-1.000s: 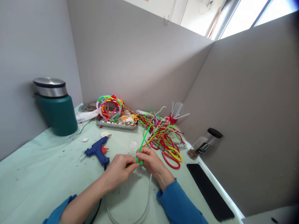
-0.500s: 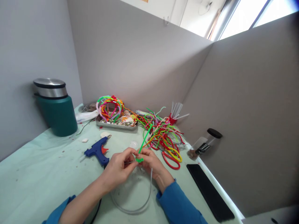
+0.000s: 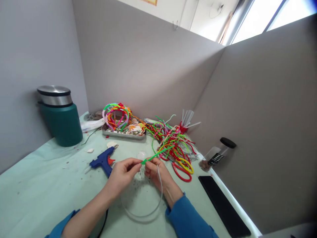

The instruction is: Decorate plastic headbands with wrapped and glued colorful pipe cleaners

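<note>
A bright green pipe cleaner point(image 3: 160, 152) runs between my fingertips, its long free end slanting up to the right. Part of it looks bunched or wound near the pinch. Below hangs a thin, pale grey headband point(image 3: 160, 198), curved in an open hoop. My left hand point(image 3: 124, 173) is closed, thumb and forefinger pinching the green pipe cleaner. My right hand point(image 3: 160, 175) is closed on the pipe cleaner too, and one end of the headband rises against its fingers. Whether the pipe cleaner wraps the band is hidden by my fingers.
Left of my hands lies a blue glue gun point(image 3: 102, 160). Behind are a metal tray point(image 3: 123, 135) with shells and colourful hoops, and a pile of pipe cleaners point(image 3: 170, 137) with red-and-yellow-handled scissors point(image 3: 182, 173). A green flask point(image 3: 60, 125), a clear jar point(image 3: 218, 153) and a black slab point(image 3: 223, 205) flank them.
The green pipe cleaner's free end has swung down to the right from near upright. My hands have risen slightly, and the headband has shifted a little.
</note>
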Demonstrator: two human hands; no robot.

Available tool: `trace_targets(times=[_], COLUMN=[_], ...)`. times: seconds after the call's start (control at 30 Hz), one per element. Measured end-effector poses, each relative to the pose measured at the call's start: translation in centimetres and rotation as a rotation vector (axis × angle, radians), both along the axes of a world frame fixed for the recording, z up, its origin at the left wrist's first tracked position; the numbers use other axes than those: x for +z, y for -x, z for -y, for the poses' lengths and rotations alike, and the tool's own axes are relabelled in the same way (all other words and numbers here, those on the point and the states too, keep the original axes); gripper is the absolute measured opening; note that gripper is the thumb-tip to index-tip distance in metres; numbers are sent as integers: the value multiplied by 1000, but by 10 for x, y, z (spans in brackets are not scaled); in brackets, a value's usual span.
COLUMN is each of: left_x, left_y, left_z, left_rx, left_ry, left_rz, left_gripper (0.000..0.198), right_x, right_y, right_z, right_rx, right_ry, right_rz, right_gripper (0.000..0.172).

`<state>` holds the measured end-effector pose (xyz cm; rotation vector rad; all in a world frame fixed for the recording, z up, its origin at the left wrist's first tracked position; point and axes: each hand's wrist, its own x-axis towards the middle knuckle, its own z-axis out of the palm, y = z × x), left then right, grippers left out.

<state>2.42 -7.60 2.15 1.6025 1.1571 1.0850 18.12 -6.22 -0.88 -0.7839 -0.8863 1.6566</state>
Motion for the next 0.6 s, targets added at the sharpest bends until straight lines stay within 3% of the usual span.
trace_targets(times=[0.23, 0.43, 0.6], left_x=[-1, -4, -3], left_y=[-1, -3, -4], left_z=[-3, -4, -3], left_rx=[114, 51, 24], left_ry=[190, 367, 431], left_rz=[134, 232, 145], left_gripper=[35, 35, 37], right_x=[-6, -8, 0], right_y=[0, -1, -1], right_z=[-2, -3, 0], right_rx=[-20, -55, -69], right_ry=[-147, -242, -274], right_rz=[88, 189, 241], right_gripper=[15, 13, 15])
